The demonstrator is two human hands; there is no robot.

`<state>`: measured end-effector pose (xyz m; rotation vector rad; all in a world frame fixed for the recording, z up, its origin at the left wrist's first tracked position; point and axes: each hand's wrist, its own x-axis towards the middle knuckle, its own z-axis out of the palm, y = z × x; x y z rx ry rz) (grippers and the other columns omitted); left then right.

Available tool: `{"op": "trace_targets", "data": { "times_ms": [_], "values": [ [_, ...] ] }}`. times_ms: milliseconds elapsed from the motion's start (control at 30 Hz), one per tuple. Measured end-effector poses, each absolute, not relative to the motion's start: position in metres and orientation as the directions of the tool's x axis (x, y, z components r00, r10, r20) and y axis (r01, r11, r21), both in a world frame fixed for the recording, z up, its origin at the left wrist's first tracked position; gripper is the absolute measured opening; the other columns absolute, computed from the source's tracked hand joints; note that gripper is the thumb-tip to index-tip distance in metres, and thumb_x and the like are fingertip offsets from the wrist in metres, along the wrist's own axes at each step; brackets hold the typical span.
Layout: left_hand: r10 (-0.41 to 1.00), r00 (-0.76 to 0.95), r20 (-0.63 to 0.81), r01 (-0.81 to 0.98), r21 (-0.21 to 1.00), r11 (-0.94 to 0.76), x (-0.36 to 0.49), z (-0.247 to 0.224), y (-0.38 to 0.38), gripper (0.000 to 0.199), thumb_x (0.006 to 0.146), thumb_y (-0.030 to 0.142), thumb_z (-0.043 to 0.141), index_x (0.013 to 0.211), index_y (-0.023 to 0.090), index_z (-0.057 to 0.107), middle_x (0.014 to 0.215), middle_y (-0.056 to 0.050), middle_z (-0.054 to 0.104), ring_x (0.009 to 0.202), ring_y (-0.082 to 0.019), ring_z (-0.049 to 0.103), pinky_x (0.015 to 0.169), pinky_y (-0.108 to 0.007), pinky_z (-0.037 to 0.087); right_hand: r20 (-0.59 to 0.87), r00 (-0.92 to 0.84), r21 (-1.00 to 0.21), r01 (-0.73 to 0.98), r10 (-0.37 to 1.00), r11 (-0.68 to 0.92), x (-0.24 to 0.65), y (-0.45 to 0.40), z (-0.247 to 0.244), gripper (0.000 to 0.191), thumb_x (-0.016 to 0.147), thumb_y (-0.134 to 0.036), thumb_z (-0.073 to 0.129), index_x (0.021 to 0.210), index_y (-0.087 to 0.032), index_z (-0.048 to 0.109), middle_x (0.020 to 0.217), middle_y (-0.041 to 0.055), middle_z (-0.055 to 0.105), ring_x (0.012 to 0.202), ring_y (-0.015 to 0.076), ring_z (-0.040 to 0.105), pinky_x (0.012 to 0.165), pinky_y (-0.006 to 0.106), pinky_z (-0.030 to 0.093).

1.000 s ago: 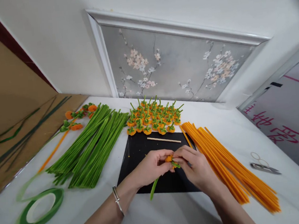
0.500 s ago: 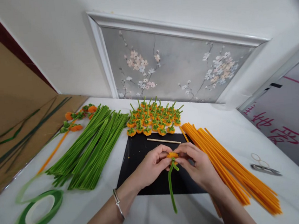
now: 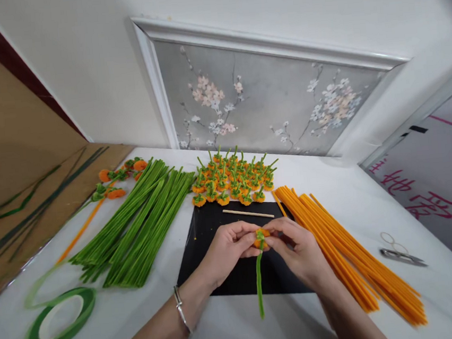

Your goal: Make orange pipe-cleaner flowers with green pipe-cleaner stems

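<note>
Tabletop [image 3: 116, 321] holds a black mat [image 3: 236, 280], partly hidden by the hands, with green stems [image 3: 143, 225] to its left, orange stems [image 3: 337, 244] to its right, and flower heads [image 3: 231, 182] crowded behind. Smaller: green tape roll [image 3: 85, 311], scissors [image 3: 404, 257], pale stick [image 3: 248, 213] on the mat. Above the mat, left hand [image 3: 231, 246] and right hand [image 3: 299, 247] each have a pinching grip on one orange flower [image 3: 261, 233]. Its short green tail, visible half a second ago, no longer shows; the long stem hangs down.
</note>
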<state>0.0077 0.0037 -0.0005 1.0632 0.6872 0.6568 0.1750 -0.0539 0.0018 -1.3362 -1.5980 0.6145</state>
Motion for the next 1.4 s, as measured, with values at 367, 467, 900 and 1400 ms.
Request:
{"op": "trace_targets", "data": {
  "times_ms": [367, 467, 900, 1400],
  "values": [
    [0.735, 0.646, -0.207, -0.158, 0.905, 0.394, 0.008, 0.003, 0.003, 0.029, 0.077, 0.040, 0.072, 0.090, 0.014, 0.067, 0.086, -0.002, 0.067, 0.081, -0.014, 0.068, 0.072, -0.022, 0.056, 0.327, 0.014, -0.831, 0.480, 0.945, 0.281, 0.176, -0.054, 0.000, 0.014, 0.087, -0.018, 0.055, 0.094, -0.023, 0.066, 0.092, 0.0035, 0.064, 0.083, 0.0160, 0.061, 0.072, 0.026, 0.049],
    [0.749, 0.639, -0.176, -0.161, 0.921, 0.354, 0.009, 0.000, 0.002, 0.028, 0.079, 0.040, 0.070, 0.090, 0.014, 0.068, 0.085, -0.003, 0.068, 0.082, -0.014, 0.069, 0.072, -0.021, 0.056, 0.305, 0.013, -0.849, 0.457, 0.952, 0.266, 0.176, -0.055, -0.001, 0.013, 0.088, -0.020, 0.055, 0.094, -0.023, 0.066, 0.093, 0.0040, 0.064, 0.080, 0.0157, 0.061, 0.068, 0.025, 0.050],
    [0.721, 0.660, -0.211, -0.160, 0.898, 0.410, 0.009, 0.008, 0.000, 0.051, 0.075, 0.032, 0.075, 0.124, 0.024, 0.060, 0.105, -0.005, 0.070, 0.094, -0.017, 0.067, 0.080, -0.026, 0.056, 0.314, 0.057, -0.864, 0.431, 0.948, 0.260, 0.176, -0.055, 0.001, 0.015, 0.088, -0.025, 0.054, 0.100, -0.022, 0.063, 0.093, 0.0049, 0.064, 0.082, 0.0163, 0.062, 0.070, 0.026, 0.050],
    [0.818, 0.573, -0.052, -0.143, 0.976, 0.163, 0.008, 0.002, 0.002, 0.026, 0.084, 0.031, 0.063, 0.105, 0.016, 0.067, 0.097, -0.005, 0.068, 0.089, -0.017, 0.065, 0.079, -0.029, 0.057, -0.006, 0.067, -0.911, 0.410, 0.998, -0.033, 0.167, -0.060, -0.003, 0.019, 0.082, -0.034, 0.058, 0.083, -0.017, 0.065, 0.069, 0.0023, 0.064, 0.056, 0.0135, 0.054, 0.051, 0.023, 0.041]
  ]
}}
